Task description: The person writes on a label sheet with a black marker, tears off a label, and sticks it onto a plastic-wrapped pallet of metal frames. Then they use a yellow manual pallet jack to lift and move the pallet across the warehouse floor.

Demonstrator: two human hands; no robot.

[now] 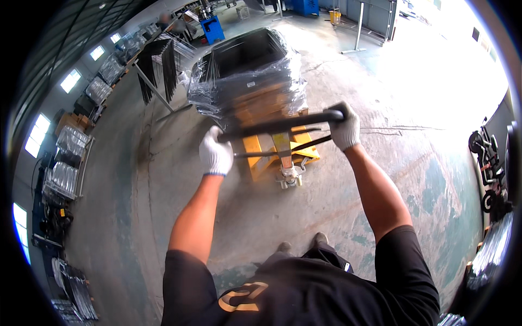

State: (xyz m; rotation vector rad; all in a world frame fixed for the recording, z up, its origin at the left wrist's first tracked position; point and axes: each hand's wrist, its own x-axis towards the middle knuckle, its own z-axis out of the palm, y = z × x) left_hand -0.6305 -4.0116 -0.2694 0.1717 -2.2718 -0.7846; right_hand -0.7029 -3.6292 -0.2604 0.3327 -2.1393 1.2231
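Observation:
White knit gloves cover both my hands. My left hand (216, 152) is closed at the left end of the black loop handle (277, 125) of a yellow pallet jack (253, 144). Around the handle's right end my right hand (346, 128) is wrapped, a little farther from me. The handle is slightly blurred. Its shaft runs down to the jack's steering wheels (290, 178). Ahead, the jack sits at a wooden pallet (261, 103) bearing a bulky black load (244, 57) wrapped in clear film. The forks under it are hidden.
Left of the load, a metal rack (155, 89) holds dark hanging strips. Wrapped goods (70, 144) line the left wall. A blue machine (212, 28) and a metal frame (360, 30) stand at the back. Parked scooters (486, 157) are along the right side.

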